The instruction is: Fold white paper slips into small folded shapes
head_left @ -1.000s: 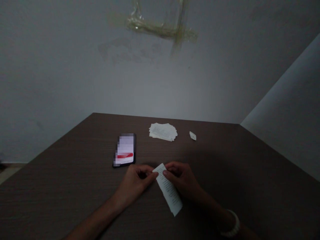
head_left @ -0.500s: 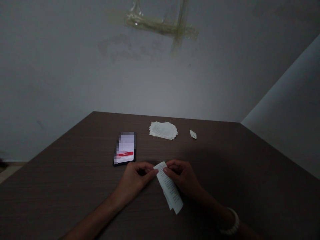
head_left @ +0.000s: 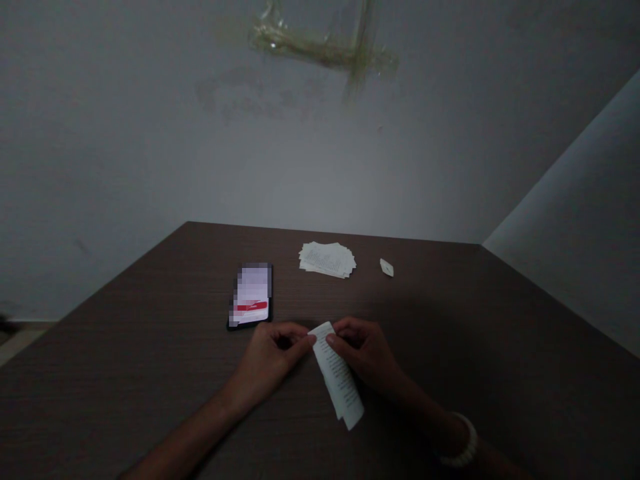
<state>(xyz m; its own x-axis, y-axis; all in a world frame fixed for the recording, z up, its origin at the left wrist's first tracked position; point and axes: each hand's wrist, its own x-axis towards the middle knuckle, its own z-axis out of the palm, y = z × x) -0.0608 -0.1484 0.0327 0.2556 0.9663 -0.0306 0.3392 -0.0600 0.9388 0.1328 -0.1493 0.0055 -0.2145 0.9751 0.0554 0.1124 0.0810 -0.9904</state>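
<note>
The left hand (head_left: 270, 353) and right hand (head_left: 363, 350) are close together, their fingertips pinching the top end of a folded paper strip (head_left: 337, 377), which hangs slantwise toward the person over the brown table (head_left: 450, 333). A phone (head_left: 251, 293) lies face up just beyond the left hand, its screen pixelated. Farther off lie a paper stack (head_left: 327, 260) and, to its right, a small folded paper (head_left: 387, 267), while a white bracelet (head_left: 463, 443) circles the right wrist.
</note>
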